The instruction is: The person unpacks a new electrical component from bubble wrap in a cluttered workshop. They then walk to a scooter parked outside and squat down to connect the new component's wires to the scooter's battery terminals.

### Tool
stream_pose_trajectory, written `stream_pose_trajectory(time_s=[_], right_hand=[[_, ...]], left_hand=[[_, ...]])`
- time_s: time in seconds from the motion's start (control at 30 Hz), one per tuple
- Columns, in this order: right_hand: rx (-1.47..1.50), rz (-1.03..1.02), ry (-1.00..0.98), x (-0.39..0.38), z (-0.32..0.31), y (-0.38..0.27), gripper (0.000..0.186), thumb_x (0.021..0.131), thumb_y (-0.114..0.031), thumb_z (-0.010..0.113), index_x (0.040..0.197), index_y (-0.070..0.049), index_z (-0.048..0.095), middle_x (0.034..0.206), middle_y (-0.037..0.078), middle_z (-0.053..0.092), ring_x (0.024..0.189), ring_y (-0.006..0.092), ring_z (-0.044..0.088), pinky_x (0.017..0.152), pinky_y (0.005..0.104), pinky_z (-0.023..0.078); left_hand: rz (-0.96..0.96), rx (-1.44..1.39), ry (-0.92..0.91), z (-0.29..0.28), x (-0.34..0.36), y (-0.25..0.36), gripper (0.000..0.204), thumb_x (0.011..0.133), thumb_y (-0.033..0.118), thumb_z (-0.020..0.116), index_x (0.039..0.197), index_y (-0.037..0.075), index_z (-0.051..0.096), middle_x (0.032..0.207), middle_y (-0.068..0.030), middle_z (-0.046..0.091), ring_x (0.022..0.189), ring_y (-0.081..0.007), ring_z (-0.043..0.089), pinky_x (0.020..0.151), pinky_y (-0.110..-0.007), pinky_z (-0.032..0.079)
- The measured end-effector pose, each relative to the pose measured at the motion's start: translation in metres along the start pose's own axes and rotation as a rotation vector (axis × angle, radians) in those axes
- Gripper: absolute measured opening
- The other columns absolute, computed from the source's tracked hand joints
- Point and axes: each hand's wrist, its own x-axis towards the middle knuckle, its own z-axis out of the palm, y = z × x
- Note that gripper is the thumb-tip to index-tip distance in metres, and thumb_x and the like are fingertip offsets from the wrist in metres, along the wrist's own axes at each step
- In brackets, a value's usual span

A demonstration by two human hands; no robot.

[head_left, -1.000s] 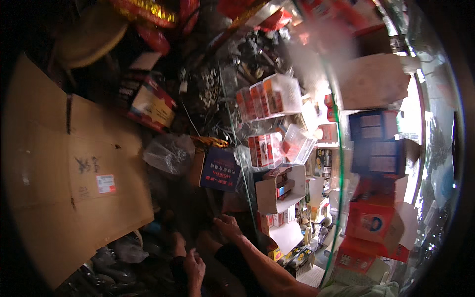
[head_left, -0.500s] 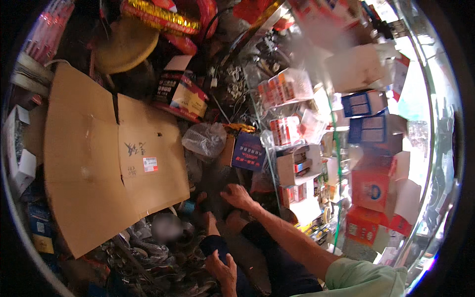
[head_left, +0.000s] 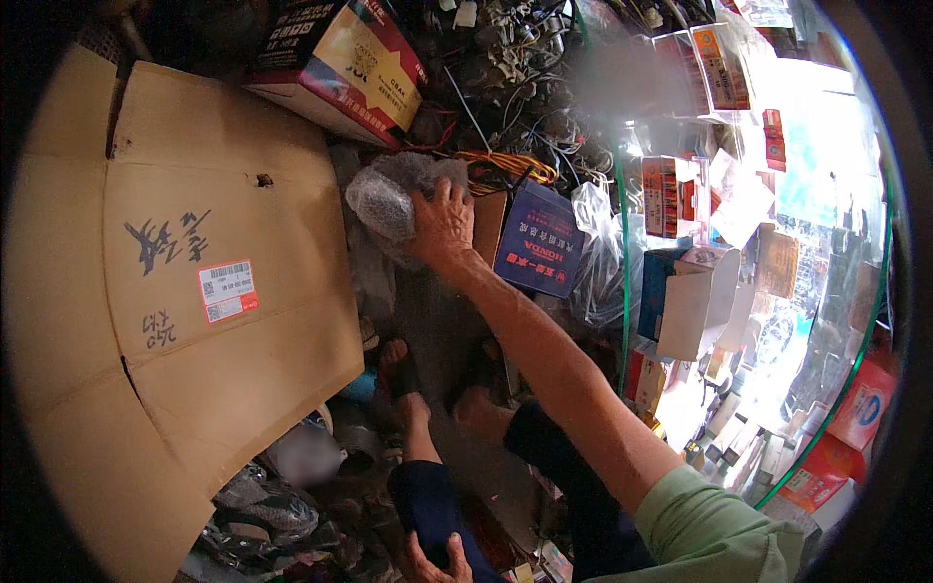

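My right hand (head_left: 445,222) is on the right side of a clear bubble-wrap bundle (head_left: 382,201), its fingers curled over the wrap. What the wrap contains cannot be made out. Just right of this hand stands a dark blue box (head_left: 540,240) with an open brown side. My left hand (head_left: 439,562) lies on my left leg at the lower edge, thumb and fingers apart, holding nothing.
A large flattened cardboard carton (head_left: 233,360) fills the left side. Behind the bundle are a red, black and yellow box (head_left: 340,73) and tangled wires (head_left: 530,87). A green-edged glass case (head_left: 624,291) with small boxes stands at right. Plastic-wrapped parts (head_left: 267,515) lie lower left.
My right hand has moved forward from above my feet onto the bubble-wrap bundle. My left hand stays on my leg. The view has shifted closer to the carton and boxes.
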Motion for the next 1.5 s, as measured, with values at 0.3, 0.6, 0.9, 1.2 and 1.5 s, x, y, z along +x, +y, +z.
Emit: stream_pose_trajectory(time_s=[0.3, 0.6, 0.9, 1.2, 1.5], right_hand=[[0.261, 0.143, -0.007, -0.025, -0.025, -0.007, 0.064, 0.063, -0.039, 0.084, 0.116, -0.008, 0.065, 0.115, 0.021, 0.047, 0.109, 0.0400, 0.048, 0.087, 0.0506, 0.043], [0.519, -0.083, 0.070, -0.092, -0.097, -0.025, 0.054, 0.064, -0.033, 0.083, 0.106, -0.003, 0.065, 0.110, 0.020, 0.050, 0.104, 0.0402, 0.049, 0.087, 0.0488, 0.043], [0.614, -0.171, -0.019, -0.164, -0.129, -0.008, 0.056, 0.064, -0.022, 0.082, 0.114, -0.005, 0.062, 0.115, 0.020, 0.050, 0.107, 0.0380, 0.053, 0.087, 0.0461, 0.046], [1.146, 0.555, -0.230, -0.249, -0.091, 0.044, 0.093, 0.075, -0.016, 0.081, 0.148, -0.002, 0.025, 0.143, 0.018, 0.037, 0.132, 0.0282, 0.040, 0.110, 0.0416, 0.035], [1.676, 0.740, -0.661, -0.262, -0.082, 0.071, 0.089, 0.076, -0.016, 0.081, 0.147, -0.001, 0.029, 0.140, 0.013, 0.046, 0.129, 0.0219, 0.044, 0.111, 0.0377, 0.034]], left_hand=[[-0.040, -0.001, 0.023, -0.005, 0.001, 0.010, 0.063, 0.086, 0.051, 0.064, 0.125, 0.002, 0.058, 0.120, -0.0260, 0.059, 0.110, -0.0416, 0.055, 0.096, -0.046, 0.043], [-0.134, -0.183, -0.084, 0.020, 0.097, 0.033, 0.057, 0.096, 0.043, 0.052, 0.131, -0.001, 0.049, 0.129, -0.0227, 0.051, 0.118, -0.0347, 0.051, 0.100, -0.045, 0.042], [-0.138, -1.733, -0.410, 0.146, 0.261, 0.057, 0.075, 0.084, 0.056, 0.057, 0.143, 0.013, 0.041, 0.143, -0.0132, 0.043, 0.132, -0.0298, 0.041, 0.107, -0.044, 0.036], [0.081, -1.448, -0.540, 0.131, 0.259, 0.079, 0.070, 0.080, 0.049, 0.061, 0.137, 0.012, 0.047, 0.139, -0.0123, 0.046, 0.127, -0.0277, 0.045, 0.104, -0.042, 0.037], [0.356, -1.058, -0.576, 0.094, 0.216, 0.167, 0.065, 0.076, 0.042, 0.065, 0.131, 0.010, 0.054, 0.135, -0.0114, 0.049, 0.123, -0.0256, 0.049, 0.102, -0.040, 0.039]])
